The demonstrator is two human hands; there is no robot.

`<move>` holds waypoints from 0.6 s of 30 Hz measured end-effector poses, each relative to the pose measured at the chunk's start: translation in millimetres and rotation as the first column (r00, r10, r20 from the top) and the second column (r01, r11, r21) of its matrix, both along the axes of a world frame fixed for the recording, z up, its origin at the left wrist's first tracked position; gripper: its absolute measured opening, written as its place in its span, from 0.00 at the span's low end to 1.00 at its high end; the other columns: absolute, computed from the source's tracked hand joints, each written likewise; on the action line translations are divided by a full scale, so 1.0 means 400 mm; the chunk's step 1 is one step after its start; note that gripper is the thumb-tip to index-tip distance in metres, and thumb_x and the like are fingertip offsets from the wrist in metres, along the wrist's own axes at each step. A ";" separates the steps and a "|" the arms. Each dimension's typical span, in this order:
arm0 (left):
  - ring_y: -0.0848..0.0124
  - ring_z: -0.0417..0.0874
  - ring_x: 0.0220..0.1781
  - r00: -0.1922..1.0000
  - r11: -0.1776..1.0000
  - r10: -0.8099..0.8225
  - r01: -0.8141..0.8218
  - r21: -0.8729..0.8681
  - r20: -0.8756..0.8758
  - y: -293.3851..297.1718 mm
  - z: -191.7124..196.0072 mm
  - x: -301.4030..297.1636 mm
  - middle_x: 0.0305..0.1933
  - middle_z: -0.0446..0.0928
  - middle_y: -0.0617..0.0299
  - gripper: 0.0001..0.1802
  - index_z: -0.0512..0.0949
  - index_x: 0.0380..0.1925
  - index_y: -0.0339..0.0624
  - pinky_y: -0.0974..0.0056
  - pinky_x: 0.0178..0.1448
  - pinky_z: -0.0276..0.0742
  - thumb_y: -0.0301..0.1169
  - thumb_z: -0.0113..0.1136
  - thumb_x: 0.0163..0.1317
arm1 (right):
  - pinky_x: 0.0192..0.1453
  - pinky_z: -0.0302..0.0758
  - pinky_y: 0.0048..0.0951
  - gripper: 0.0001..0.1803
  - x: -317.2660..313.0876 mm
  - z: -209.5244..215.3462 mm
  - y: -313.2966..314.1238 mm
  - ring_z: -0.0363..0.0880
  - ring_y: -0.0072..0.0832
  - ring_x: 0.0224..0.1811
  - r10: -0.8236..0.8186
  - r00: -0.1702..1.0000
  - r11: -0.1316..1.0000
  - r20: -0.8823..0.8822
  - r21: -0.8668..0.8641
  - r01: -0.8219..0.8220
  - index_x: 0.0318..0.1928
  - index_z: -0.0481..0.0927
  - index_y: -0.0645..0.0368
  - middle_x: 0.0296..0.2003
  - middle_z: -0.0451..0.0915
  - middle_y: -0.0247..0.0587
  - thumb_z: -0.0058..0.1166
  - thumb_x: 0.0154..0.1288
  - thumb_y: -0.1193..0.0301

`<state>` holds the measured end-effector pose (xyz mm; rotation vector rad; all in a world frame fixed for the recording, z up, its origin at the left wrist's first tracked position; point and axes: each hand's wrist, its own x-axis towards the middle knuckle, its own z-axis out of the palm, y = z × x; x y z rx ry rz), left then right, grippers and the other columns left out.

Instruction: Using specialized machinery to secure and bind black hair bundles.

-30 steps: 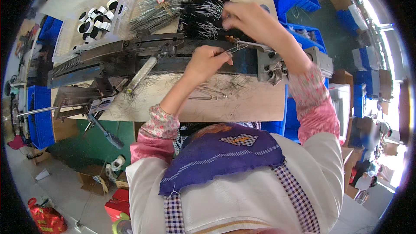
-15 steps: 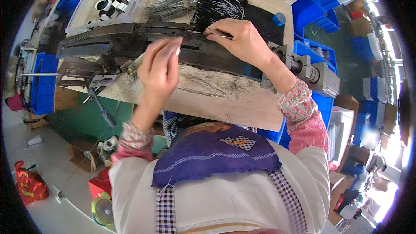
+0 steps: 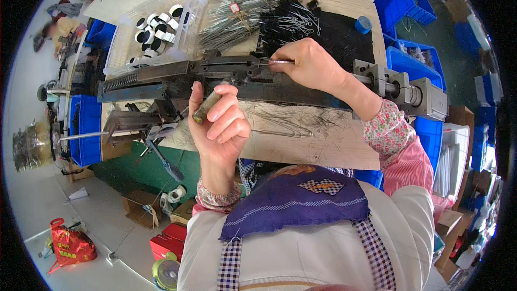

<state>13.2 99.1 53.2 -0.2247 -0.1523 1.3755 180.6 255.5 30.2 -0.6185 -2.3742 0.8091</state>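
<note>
Spanning a scuffed wooden bench (image 3: 323, 145) among blue bins (image 3: 401, 0), left hand (image 3: 218, 124) clamps a handle (image 3: 206, 106), right hand (image 3: 309, 64) pinches wire (image 3: 280, 62).

Our left hand (image 3: 219, 124) is raised palm-up, fingers curled closed. Our right hand (image 3: 311, 66) reaches forward, forearm extended, thumb and forefinger pinched.

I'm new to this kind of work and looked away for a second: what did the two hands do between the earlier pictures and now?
The left hand has lifted off the dark machine bar, fingers curled around a small dull cylinder. The right hand has come down onto the bar, pinching a thin wire. The wire heap and blue bins stayed put.
</note>
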 end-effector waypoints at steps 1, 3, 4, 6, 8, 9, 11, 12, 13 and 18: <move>0.77 0.65 0.09 1.000 1.000 -0.004 0.004 -0.004 -0.005 0.001 0.000 0.005 0.18 0.69 0.61 0.21 0.69 0.39 0.34 0.73 0.11 0.57 0.45 0.48 0.69 | 0.35 0.75 0.35 0.10 -0.001 -0.003 0.000 0.79 0.44 0.30 0.021 0.999 0.999 -0.027 0.029 -0.021 0.33 0.81 0.66 0.27 0.80 0.50 0.61 0.54 0.71; 0.77 0.65 0.09 0.994 1.000 0.002 -0.002 -0.001 -0.107 0.004 0.000 0.015 0.18 0.69 0.61 0.20 0.68 0.38 0.35 0.73 0.11 0.57 0.45 0.48 0.68 | 0.35 0.75 0.35 0.10 0.001 -0.016 0.008 0.79 0.45 0.30 0.023 1.000 0.999 0.004 0.026 -0.023 0.33 0.81 0.66 0.27 0.80 0.50 0.61 0.54 0.72; 0.76 0.64 0.09 0.996 1.000 0.007 -0.009 -0.027 -0.091 0.005 0.004 0.017 0.18 0.69 0.61 0.20 0.69 0.39 0.34 0.73 0.11 0.57 0.45 0.48 0.68 | 0.35 0.75 0.36 0.09 0.002 -0.022 0.011 0.79 0.45 0.31 0.029 0.999 0.999 0.040 0.027 -0.030 0.33 0.81 0.67 0.27 0.80 0.51 0.61 0.54 0.72; 0.76 0.64 0.09 0.994 0.999 -0.011 0.007 -0.031 -0.105 0.006 -0.002 0.016 0.18 0.69 0.62 0.21 0.69 0.40 0.34 0.72 0.11 0.57 0.45 0.48 0.68 | 0.35 0.75 0.36 0.09 0.007 -0.021 0.006 0.79 0.45 0.31 0.011 1.000 1.000 0.014 0.025 -0.011 0.33 0.81 0.67 0.27 0.80 0.51 0.61 0.54 0.72; 0.77 0.64 0.10 0.950 0.999 -0.041 0.034 -0.028 -0.309 0.004 -0.019 0.019 0.20 0.70 0.61 0.23 0.71 0.43 0.32 0.72 0.13 0.57 0.45 0.49 0.68 | 0.35 0.75 0.36 0.09 0.013 -0.024 0.001 0.79 0.46 0.31 -0.009 1.000 1.000 -0.007 0.017 0.009 0.33 0.81 0.67 0.27 0.80 0.51 0.61 0.54 0.73; 0.77 0.63 0.11 0.873 0.998 -0.059 0.053 -0.027 -0.483 0.003 -0.033 0.021 0.22 0.71 0.60 0.24 0.71 0.45 0.32 0.72 0.14 0.57 0.46 0.49 0.67 | 0.36 0.75 0.37 0.08 0.011 -0.025 0.003 0.79 0.46 0.31 -0.009 1.000 0.999 -0.006 0.036 0.009 0.32 0.81 0.67 0.27 0.80 0.50 0.61 0.53 0.73; 0.79 0.68 0.14 0.302 0.996 -0.087 0.057 -0.073 -0.949 -0.010 -0.117 0.061 0.24 0.74 0.60 0.20 0.73 0.46 0.35 0.74 0.17 0.62 0.42 0.53 0.66 | 0.36 0.75 0.37 0.08 0.000 -0.024 0.000 0.79 0.46 0.31 0.018 1.000 0.999 -0.003 0.047 -0.018 0.32 0.81 0.66 0.27 0.80 0.49 0.60 0.53 0.74; 0.79 0.70 0.16 -0.187 0.991 0.074 -0.100 0.094 -0.980 -0.008 -0.219 0.069 0.24 0.75 0.61 0.18 0.73 0.46 0.36 0.74 0.19 0.63 0.39 0.54 0.66 | 0.38 0.77 0.37 0.08 -0.004 -0.028 -0.009 0.80 0.45 0.33 -0.015 1.000 0.994 0.006 0.106 0.014 0.32 0.82 0.63 0.28 0.81 0.47 0.59 0.52 0.73; 0.79 0.72 0.17 -0.648 0.941 0.142 -0.146 0.304 -0.749 -0.001 -0.277 0.073 0.24 0.76 0.61 0.15 0.74 0.45 0.38 0.75 0.20 0.65 0.37 0.55 0.65 | 0.40 0.78 0.37 0.08 -0.006 -0.033 -0.015 0.81 0.44 0.34 -0.056 0.998 0.985 0.008 0.166 0.054 0.33 0.83 0.60 0.30 0.81 0.45 0.58 0.51 0.72; 0.79 0.73 0.18 -0.295 0.986 -0.070 -0.167 -0.021 -0.953 -0.073 -0.246 0.005 0.22 0.75 0.63 0.12 0.75 0.36 0.39 0.74 0.20 0.64 0.38 0.54 0.67 | 0.40 0.79 0.39 0.12 0.069 -0.093 -0.193 0.77 0.38 0.39 -0.001 1.000 0.789 -0.009 0.615 0.007 0.37 0.78 0.58 0.37 0.74 0.43 0.53 0.51 0.68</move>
